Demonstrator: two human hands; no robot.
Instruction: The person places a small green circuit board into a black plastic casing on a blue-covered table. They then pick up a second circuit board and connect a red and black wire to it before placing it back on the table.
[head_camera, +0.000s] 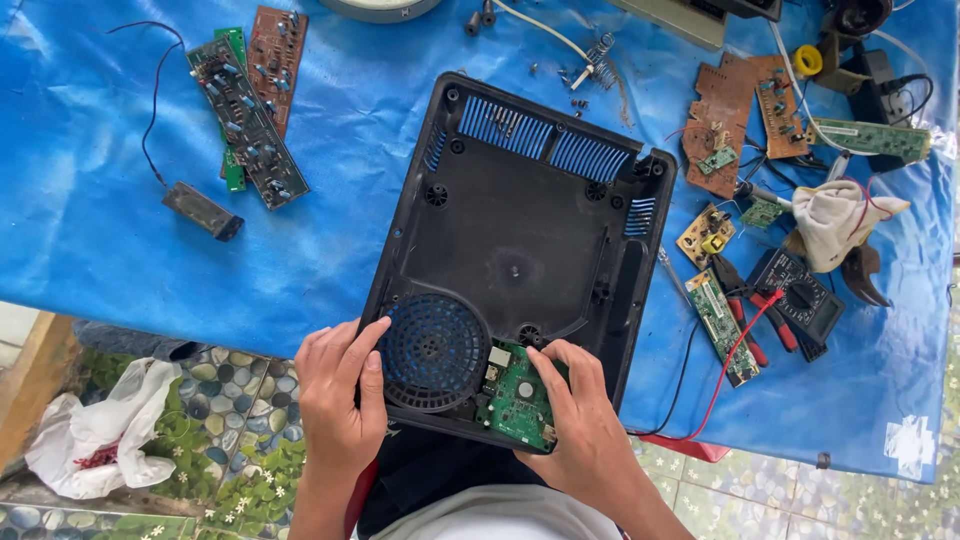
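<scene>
A black plastic appliance shell (510, 230) lies open side up on a blue sheet. It has vent slots at its far end and a round fan grille (432, 350) near me. My left hand (338, 395) grips the shell's near left edge, thumb resting beside the grille. My right hand (585, 425) holds a small green circuit board (518, 400) in the shell's near right corner, fingers on the board's top edge.
Several loose circuit boards (250, 110) lie at the far left, with a small black box (203, 210) on a wire. At the right lie more boards (725, 120), a multimeter (800, 295) with a red lead, red-handled pliers (745, 305) and a white rag (835, 220). A white bag (95, 425) lies on the tiled floor.
</scene>
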